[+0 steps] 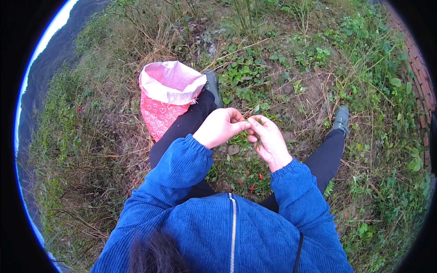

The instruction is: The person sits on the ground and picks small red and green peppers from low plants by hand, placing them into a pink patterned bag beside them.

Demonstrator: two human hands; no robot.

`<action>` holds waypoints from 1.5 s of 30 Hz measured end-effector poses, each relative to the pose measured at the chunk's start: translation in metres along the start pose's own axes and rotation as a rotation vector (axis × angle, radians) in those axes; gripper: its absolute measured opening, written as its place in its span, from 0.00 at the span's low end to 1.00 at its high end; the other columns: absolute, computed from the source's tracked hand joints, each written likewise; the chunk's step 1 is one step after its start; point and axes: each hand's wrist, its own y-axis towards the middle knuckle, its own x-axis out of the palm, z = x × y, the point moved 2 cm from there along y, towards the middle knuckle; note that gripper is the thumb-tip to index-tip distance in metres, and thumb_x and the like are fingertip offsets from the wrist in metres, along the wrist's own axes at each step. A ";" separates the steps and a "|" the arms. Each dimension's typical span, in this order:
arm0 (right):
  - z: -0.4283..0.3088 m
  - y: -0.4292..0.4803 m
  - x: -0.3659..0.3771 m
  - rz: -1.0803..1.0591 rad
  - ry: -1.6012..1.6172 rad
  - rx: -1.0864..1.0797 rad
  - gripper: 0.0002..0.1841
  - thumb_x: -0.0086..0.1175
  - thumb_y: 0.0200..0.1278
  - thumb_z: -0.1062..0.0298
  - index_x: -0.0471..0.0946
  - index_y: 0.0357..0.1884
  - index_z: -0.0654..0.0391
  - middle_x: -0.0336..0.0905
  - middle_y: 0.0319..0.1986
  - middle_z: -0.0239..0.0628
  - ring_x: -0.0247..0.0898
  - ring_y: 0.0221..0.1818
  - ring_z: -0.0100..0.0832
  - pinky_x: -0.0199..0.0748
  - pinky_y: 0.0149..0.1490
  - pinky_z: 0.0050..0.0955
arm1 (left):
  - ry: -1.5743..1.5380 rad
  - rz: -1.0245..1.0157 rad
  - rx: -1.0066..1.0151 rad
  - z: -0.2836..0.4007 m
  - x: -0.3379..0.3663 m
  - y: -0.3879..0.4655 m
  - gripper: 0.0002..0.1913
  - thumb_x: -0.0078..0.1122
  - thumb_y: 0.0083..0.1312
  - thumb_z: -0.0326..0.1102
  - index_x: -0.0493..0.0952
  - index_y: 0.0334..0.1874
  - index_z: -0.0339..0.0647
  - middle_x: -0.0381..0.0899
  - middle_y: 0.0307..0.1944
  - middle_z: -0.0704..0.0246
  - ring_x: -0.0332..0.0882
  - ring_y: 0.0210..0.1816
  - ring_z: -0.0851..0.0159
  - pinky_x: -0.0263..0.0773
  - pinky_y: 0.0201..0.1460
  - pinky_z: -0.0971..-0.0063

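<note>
My left hand (222, 126) and my right hand (269, 141) meet fingertip to fingertip in front of my chest. Pinched between them is a small green plant piece (258, 144), mostly covered by the fingers, so its exact kind is unclear. Below the hands, red chili peppers (261, 176) lie scattered on the grass, with more red and green bits partly hidden behind the hands. To the left, a pink sack (158, 116) with white hearts leans by my left leg. Its white rim (177, 98) is folded out and its mouth gapes upward.
My legs are spread, with one grey-green shoe (212, 87) beside the sack and the other shoe (341, 119) out to the right. Dry stalks and weeds (245, 68) cover the sloping ground. A brick wall (418, 71) runs along the right edge; leafy bushes (65, 136) grow left.
</note>
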 end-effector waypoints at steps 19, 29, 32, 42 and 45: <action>0.005 0.003 -0.004 -0.089 0.523 0.202 0.19 0.36 0.74 0.57 0.74 0.52 0.58 0.80 0.44 0.37 0.76 0.47 0.34 0.74 0.52 0.32 | 0.365 -0.112 0.815 0.023 0.004 -0.006 0.19 0.54 0.52 0.13 0.74 0.47 0.35 0.70 0.56 0.58 0.78 0.47 0.62 0.77 0.47 0.76; -0.003 -0.003 0.013 0.024 0.595 0.146 0.19 0.36 0.76 0.62 0.71 0.51 0.67 0.78 0.41 0.44 0.77 0.42 0.40 0.79 0.46 0.34 | -0.712 -0.096 0.045 0.000 0.004 -0.002 0.08 0.53 0.68 0.23 0.75 0.48 0.34 0.79 0.40 0.69 0.83 0.41 0.70 0.74 0.41 0.82; -0.008 -0.005 0.011 0.029 0.380 0.124 0.14 0.43 0.75 0.65 0.72 0.49 0.66 0.77 0.39 0.41 0.75 0.39 0.33 0.78 0.42 0.29 | -0.797 -0.184 0.003 -0.005 0.000 -0.009 0.09 0.53 0.72 0.34 0.75 0.48 0.37 0.79 0.36 0.75 0.78 0.40 0.77 0.62 0.31 0.88; -0.009 -0.007 0.006 -0.046 -0.209 0.020 0.09 0.57 0.68 0.67 0.72 0.43 0.60 0.72 0.28 0.30 0.58 0.21 0.14 0.54 0.23 0.13 | -0.321 -0.241 -0.060 -0.019 0.008 -0.010 0.08 0.55 0.72 0.33 0.77 0.45 0.35 0.79 0.29 0.75 0.74 0.33 0.79 0.70 0.38 0.82; -0.006 -0.006 0.006 -0.004 -0.299 -0.033 0.08 0.56 0.69 0.67 0.72 0.42 0.60 0.72 0.28 0.30 0.58 0.21 0.14 0.54 0.23 0.13 | -0.257 -0.219 -0.102 -0.020 0.008 -0.009 0.09 0.54 0.72 0.33 0.77 0.45 0.34 0.78 0.29 0.76 0.73 0.33 0.78 0.69 0.40 0.83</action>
